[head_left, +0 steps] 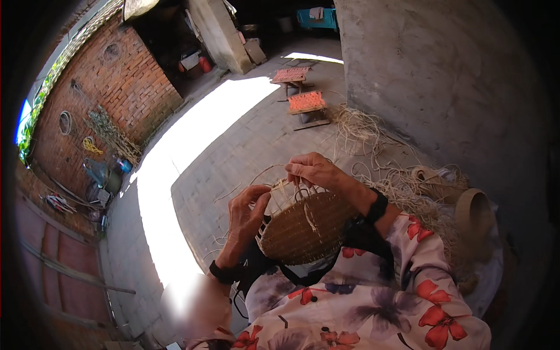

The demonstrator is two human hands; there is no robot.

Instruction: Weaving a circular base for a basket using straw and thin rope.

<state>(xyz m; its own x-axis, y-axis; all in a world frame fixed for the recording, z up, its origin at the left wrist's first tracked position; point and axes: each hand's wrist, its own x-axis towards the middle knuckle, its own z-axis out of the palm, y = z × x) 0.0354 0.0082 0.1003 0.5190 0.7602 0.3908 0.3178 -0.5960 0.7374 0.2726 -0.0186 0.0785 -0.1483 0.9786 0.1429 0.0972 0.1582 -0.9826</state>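
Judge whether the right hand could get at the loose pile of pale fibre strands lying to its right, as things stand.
Probably yes. The right hand pinches strands at the rim of the woven basket, and the fibre pile lies close beside that forearm with nothing between; the hand would need to let go first.

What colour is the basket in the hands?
The basket is a light straw tan, woven in fine rows. It shows best in the head view.
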